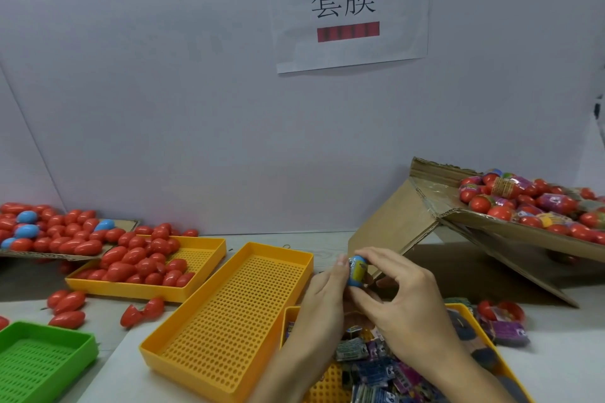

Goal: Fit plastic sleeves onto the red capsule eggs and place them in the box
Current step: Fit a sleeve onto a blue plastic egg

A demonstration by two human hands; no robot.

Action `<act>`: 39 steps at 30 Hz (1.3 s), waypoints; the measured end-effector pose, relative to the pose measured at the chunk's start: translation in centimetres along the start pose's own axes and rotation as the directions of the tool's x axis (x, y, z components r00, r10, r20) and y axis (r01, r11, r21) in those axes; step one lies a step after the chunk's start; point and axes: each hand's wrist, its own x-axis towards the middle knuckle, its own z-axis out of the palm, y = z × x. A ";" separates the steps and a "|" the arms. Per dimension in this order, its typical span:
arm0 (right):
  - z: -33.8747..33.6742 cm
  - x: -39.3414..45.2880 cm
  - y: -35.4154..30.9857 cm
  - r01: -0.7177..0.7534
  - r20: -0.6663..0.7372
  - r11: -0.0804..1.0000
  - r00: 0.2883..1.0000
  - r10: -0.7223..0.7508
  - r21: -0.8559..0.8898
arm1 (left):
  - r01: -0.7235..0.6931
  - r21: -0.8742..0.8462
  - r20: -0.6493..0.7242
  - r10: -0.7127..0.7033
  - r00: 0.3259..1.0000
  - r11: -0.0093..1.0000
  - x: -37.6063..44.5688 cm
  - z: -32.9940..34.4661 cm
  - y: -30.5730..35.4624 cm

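Head view: both hands meet above the sleeve tray (458, 307), left hand (322, 301) and right hand (404, 299) pinching a blue sleeved egg (357, 271); box (435, 203) sits right, well apart.

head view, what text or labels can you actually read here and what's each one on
"套膜": large black characters on the white paper sign taped to the wall.
Red bars on that sign and above it: blurred, unreadable.
Print on the sleeved egg held by both hands: too small.
Print on the plastic sleeves in the yellow tray: unreadable.
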 end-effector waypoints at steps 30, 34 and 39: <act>-0.2 0.4 -0.3 -0.048 -0.019 0.985 0.999 0.046 -0.163 | 0.052 -0.008 -0.125 -0.052 0.991 0.999 0.3 -0.2 1.2; 0.0 0.3 -0.1 -0.115 -0.004 0.979 0.993 0.115 -0.170 | 0.129 0.046 -0.212 -0.116 0.970 0.991 0.5 -0.8 1.2; 0.0 0.3 -0.2 -0.177 -0.024 0.969 0.984 0.176 -0.171 | 0.134 -0.033 -0.468 -0.134 0.873 0.990 0.5 -2.8 2.5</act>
